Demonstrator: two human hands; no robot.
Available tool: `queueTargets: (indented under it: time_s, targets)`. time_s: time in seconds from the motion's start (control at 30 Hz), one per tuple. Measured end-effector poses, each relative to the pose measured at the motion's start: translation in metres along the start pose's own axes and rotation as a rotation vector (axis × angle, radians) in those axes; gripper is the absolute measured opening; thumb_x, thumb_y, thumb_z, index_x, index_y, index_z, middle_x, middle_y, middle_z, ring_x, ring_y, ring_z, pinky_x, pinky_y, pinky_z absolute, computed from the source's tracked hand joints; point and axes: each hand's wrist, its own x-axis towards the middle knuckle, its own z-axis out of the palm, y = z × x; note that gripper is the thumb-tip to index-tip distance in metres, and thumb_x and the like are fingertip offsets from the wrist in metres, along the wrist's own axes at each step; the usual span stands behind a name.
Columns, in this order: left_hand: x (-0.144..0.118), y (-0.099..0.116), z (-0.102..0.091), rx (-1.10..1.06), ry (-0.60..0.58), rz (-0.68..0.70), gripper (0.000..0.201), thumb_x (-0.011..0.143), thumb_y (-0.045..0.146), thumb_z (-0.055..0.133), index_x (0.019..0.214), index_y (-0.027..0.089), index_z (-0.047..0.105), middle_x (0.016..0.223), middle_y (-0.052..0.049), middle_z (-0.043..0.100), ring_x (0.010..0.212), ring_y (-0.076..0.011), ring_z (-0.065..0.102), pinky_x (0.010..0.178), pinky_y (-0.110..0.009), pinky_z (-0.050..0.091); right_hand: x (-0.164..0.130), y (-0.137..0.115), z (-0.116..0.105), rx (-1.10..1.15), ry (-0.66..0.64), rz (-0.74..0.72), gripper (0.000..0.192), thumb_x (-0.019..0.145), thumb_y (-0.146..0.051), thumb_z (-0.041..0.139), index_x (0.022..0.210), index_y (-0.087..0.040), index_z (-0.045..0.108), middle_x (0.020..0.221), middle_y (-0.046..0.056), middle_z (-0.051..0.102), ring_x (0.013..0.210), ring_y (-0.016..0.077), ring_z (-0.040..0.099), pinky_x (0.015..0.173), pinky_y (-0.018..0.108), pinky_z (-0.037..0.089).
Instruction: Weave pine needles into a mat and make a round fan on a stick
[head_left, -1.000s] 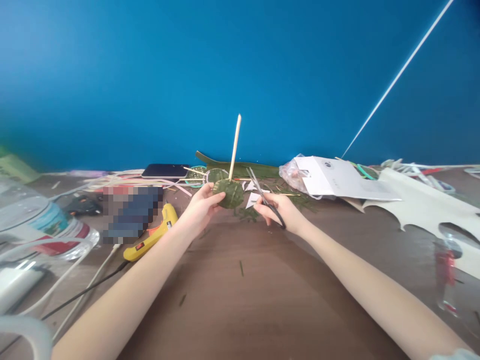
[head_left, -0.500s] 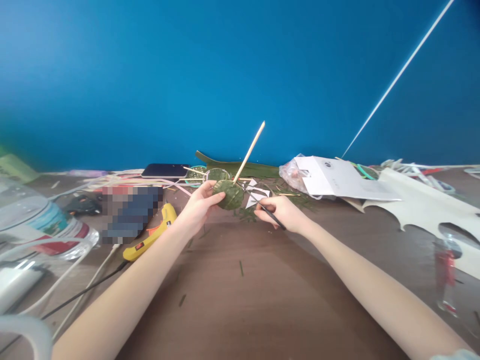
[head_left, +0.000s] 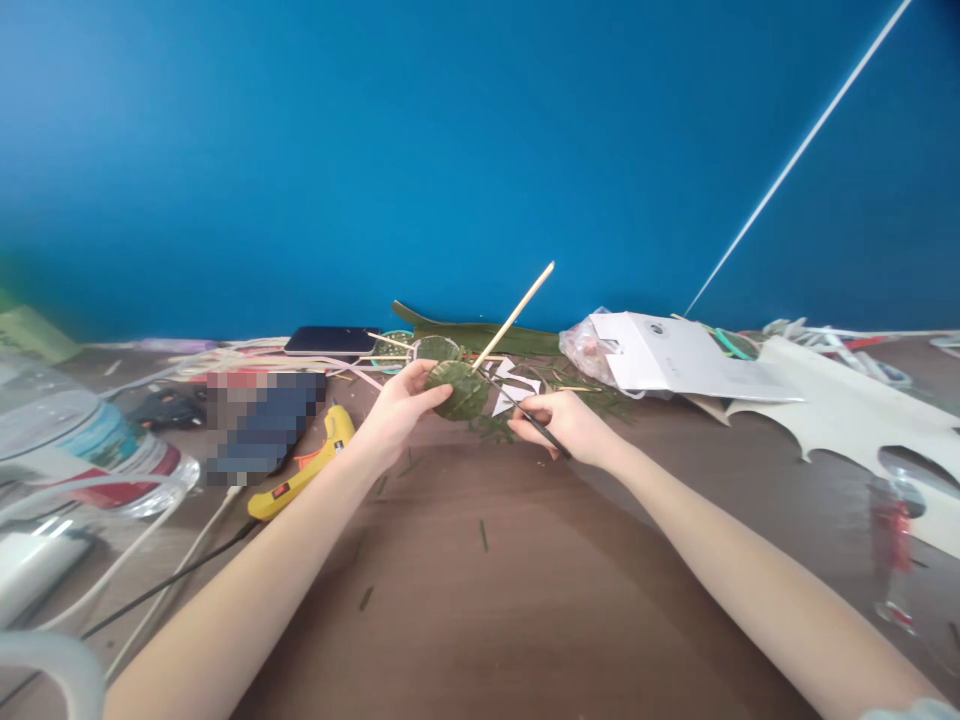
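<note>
Two hands: both work over the far middle of the bench [head_left: 525, 600], amid clutter.
Left hand [head_left: 401, 410]: grip clamped on a green leaf-covered disc [head_left: 457, 390], held just above the bench; a wooden stick [head_left: 517, 315] slants up and right from it.
Right hand [head_left: 566, 425]: grip closed on dark scissors [head_left: 529, 415], tips at the disc's edge.
Around: yellow glue gun [head_left: 304, 470] left of the arm, dark phone [head_left: 330, 342] behind, white paper scraps [head_left: 514, 390] and green trimmings beside the disc.
Containers: clear plastic bag [head_left: 589, 350] under white card [head_left: 675, 360], contents unclear; bottle [head_left: 82, 445] far left.
</note>
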Motion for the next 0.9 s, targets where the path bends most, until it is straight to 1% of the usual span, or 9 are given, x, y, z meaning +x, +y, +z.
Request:
queueTargets:
  time_s: [0.23,0.5,0.6,0.77,0.9]
  targets:
    - [0.001,-0.002,-0.002,0.009,0.013,-0.012,0.031,0.057,0.029,0.075,0.082,0.02,0.06,0.081,0.001,0.068,0.076,-0.0151,0.063,0.07,-0.025,0.047,-0.001,0.001,0.0,0.038,-0.032,0.017,0.031,0.078,-0.04,0.052,0.058,-0.017,0.05,0.044,-0.005,0.043,0.037,0.0073,0.039,0.043,0.023,0.033]
    - [0.003,-0.005,-0.005,0.029,0.019,-0.018,0.035,0.059,0.031,0.074,0.091,0.02,0.061,0.083,-0.001,0.068,0.076,-0.015,0.063,0.067,-0.024,0.046,-0.002,0.0,-0.001,0.068,-0.045,0.032,0.034,0.078,-0.044,0.055,0.056,-0.018,0.049,0.041,-0.005,0.042,0.035,0.008,0.041,0.042,0.023,0.036]
    - [0.004,-0.005,-0.005,0.033,0.021,-0.012,0.038,0.06,0.032,0.074,0.094,0.02,0.062,0.084,-0.002,0.068,0.076,-0.0158,0.063,0.067,-0.025,0.046,-0.002,0.001,0.0,0.092,-0.052,0.046,0.033,0.077,-0.045,0.055,0.058,-0.018,0.051,0.041,-0.005,0.043,0.035,0.008,0.041,0.041,0.023,0.037]
    - [0.004,-0.004,-0.008,0.014,-0.008,-0.03,0.038,0.061,0.031,0.074,0.094,0.02,0.062,0.085,-0.001,0.067,0.074,-0.0138,0.062,0.065,-0.023,0.045,-0.001,0.004,-0.001,0.1,-0.068,0.057,0.029,0.078,-0.041,0.056,0.062,-0.017,0.055,0.038,-0.006,0.043,0.035,0.0077,0.041,0.041,0.022,0.038]
    - [0.004,-0.002,-0.011,0.058,-0.02,-0.048,0.039,0.06,0.031,0.075,0.095,0.021,0.062,0.087,-0.001,0.066,0.074,-0.0127,0.06,0.061,-0.021,0.042,-0.001,0.006,-0.002,0.116,-0.099,0.073,0.027,0.078,-0.04,0.056,0.064,-0.017,0.055,0.036,-0.006,0.042,0.036,0.0078,0.042,0.041,0.021,0.037]
